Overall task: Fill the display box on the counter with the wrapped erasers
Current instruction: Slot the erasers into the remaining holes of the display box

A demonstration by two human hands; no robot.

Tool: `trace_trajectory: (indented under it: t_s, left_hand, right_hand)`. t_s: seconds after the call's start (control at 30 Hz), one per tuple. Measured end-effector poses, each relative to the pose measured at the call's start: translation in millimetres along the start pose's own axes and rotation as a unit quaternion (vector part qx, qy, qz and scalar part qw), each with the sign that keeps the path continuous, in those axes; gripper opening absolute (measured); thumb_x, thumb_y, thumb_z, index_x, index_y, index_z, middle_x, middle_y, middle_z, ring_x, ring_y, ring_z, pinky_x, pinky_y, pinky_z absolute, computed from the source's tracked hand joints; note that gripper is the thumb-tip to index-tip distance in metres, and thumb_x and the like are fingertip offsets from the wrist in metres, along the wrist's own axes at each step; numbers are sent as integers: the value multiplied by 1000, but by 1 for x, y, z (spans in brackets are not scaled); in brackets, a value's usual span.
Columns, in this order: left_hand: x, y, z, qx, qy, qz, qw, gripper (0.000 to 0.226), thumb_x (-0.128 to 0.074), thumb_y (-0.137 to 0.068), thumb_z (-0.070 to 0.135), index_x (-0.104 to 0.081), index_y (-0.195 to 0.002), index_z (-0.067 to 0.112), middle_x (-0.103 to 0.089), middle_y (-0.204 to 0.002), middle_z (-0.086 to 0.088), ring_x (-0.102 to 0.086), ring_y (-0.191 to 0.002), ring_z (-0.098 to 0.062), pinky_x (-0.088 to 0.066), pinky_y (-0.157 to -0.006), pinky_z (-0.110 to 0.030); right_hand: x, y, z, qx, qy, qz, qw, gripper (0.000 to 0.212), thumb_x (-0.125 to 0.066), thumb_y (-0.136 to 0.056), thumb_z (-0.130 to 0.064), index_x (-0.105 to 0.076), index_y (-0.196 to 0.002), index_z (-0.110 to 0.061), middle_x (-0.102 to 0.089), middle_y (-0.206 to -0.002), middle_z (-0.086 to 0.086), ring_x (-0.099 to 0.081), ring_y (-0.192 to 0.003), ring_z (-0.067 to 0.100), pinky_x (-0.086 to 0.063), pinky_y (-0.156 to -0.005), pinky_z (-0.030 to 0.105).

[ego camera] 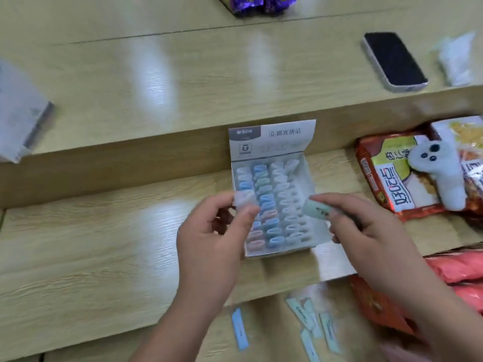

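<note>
The white display box [311, 178] stands on the lower wooden counter, its printed lid flap up against the step. Rows of pastel wrapped erasers [271, 205] stand on end inside. My left hand [217, 231] hovers over the box's left side, pinching a pale wrapped eraser [243, 198]. My right hand [366, 226] is at the box's right edge, holding a mint-green wrapped eraser [317, 210]. Several loose wrapped erasers [313, 325] lie on a lower ledge in front, one blue eraser [240, 329] off to the left.
A black phone [394, 61] and a clear plastic bag [456, 58] lie on the upper counter. Snack packets [386, 176] with a white plush toy [439, 168] sit right of the box. Red packets [457, 267] lie lower right. A grey box [21, 118] sits far left.
</note>
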State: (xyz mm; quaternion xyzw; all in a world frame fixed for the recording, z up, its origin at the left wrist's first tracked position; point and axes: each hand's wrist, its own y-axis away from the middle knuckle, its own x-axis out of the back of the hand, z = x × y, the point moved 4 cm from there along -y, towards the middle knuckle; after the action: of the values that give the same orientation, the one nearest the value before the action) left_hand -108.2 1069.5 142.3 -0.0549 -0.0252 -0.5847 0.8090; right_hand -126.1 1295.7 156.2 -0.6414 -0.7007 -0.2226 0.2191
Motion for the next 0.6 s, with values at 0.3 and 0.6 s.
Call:
trace_trajectory:
  t_s: [0.3,0.6]
  left_hand:
    - [-60,-65,-15,6,-17,-48,999,16,-72,-92,22,-72,-90,38,-69,-78,17,-60,-68,3,-48,-63,-12]
    - [-64,-67,-20,-17,-45,-54,997,9,-68,-93,30,-71,-95,38,-71,-86,13,-64,-72,-4,-53,-64,-19]
  right_hand:
    - [10,-95,8,22,180,20,983,28,-69,-86,-32,-51,-108,-35,-65,-85,-12,-61,-74,6,-51,-67,33]
    - [-6,-102,6,144,238,2,961,18,-63,-93,-17,-69,-110,-14,-63,-105,4,-62,-91,24,-39,-73,28]
